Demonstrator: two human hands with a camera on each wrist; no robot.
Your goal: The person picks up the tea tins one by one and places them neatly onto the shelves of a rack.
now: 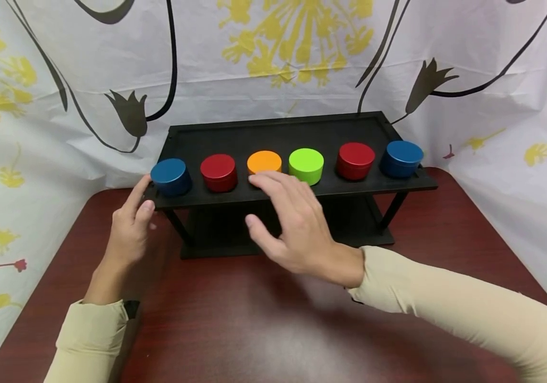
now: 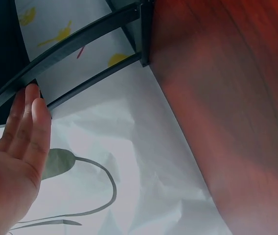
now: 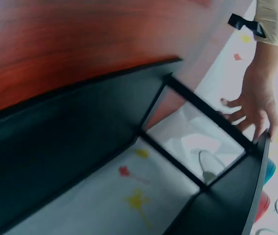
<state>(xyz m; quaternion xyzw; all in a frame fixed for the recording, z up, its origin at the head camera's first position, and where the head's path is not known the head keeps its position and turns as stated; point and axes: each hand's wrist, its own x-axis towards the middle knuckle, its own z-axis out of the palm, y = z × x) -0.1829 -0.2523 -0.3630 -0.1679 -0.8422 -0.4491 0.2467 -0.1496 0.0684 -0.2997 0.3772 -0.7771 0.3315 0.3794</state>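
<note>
A black two-tier shelf (image 1: 273, 135) bears a row of round lidded tins. From the left come a blue tin (image 1: 171, 177), a red tin (image 1: 219, 173), an orange tin (image 1: 264, 161) and a lime-green tin (image 1: 306, 166), then another red tin (image 1: 355, 161) and another blue tin (image 1: 401, 159). My left hand (image 1: 128, 229) touches the shelf's front left corner, its forefinger beside the left blue tin. Its fingers look straight in the left wrist view. My right hand (image 1: 297, 226) is before the orange and green tins, fingers extended and thumb apart, holding nothing; it partly covers the orange tin.
The shelf stands on a reddish-brown wooden table (image 1: 216, 319). Behind and at both sides hangs a white sheet (image 1: 196, 101) with yellow and grey plant prints. Below the top tier are a lower board (image 1: 225, 234) and thin posts (image 1: 393, 210).
</note>
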